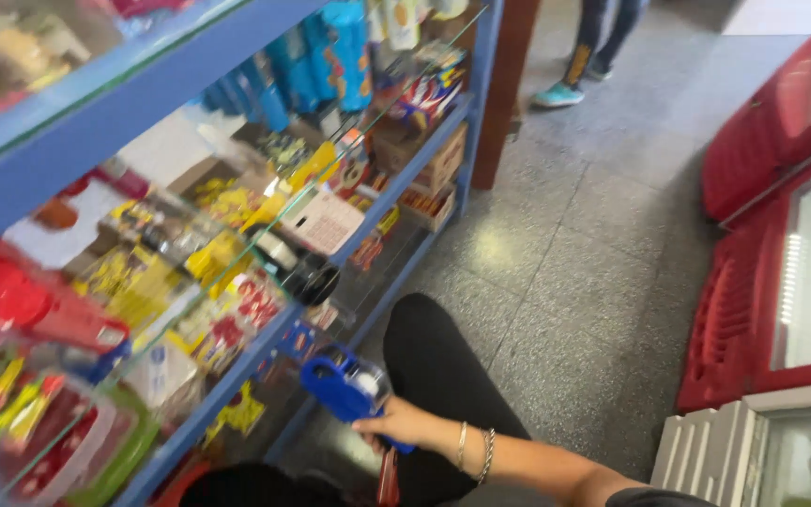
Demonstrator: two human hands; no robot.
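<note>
My right hand (pixel 398 424) reaches in from the lower right, with bracelets on the wrist. Its fingers are closed around the handle of a blue label gun (pixel 342 387), which it holds close to the lower edge of a blue shelf unit (pixel 237 371). Behind the shelf unit's glass front (pixel 265 253) lie packed snacks and sweets in yellow and red wrappers. My knee in black trousers (pixel 434 352) is just right of the label gun. My left hand is out of sight.
Red chest freezers (pixel 762 150) with glass lids stand along the right side, and a white appliance (pixel 706 451) fills the lower right corner. Grey speckled floor (pixel 574 263) runs between them and the shelves. Another person's legs (pixel 593 47) stand at the top.
</note>
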